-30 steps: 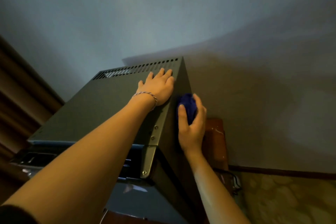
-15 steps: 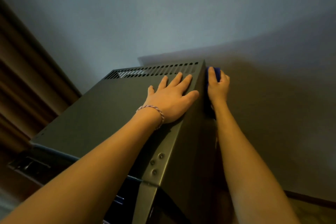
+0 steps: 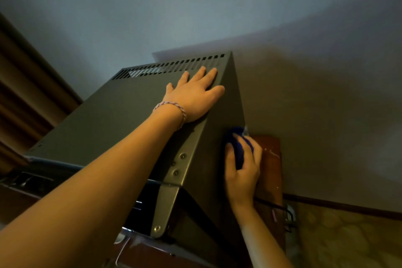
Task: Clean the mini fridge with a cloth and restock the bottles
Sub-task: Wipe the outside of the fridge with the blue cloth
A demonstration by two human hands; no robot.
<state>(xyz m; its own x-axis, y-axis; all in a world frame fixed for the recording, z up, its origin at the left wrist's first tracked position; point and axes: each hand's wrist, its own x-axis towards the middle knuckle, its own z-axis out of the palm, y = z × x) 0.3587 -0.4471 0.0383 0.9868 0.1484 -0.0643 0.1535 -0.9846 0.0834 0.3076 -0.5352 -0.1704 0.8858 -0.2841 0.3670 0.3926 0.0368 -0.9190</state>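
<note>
In the head view, the dark grey mini fridge [image 3: 113, 124] filled the middle of the scene, its top slanting toward a row of vent slots [image 3: 171, 67] at the far edge. The left hand [image 3: 193, 98] lay flat on that top near the right edge, fingers straight and spread, holding nothing, a braided bracelet [image 3: 171, 109] on its wrist. The right hand [image 3: 243, 165] curled round a blue cloth [image 3: 238, 148], pressing it against the fridge's right side panel, beside a brown wooden piece [image 3: 270, 159] against the wall [image 3: 326, 115].
</note>
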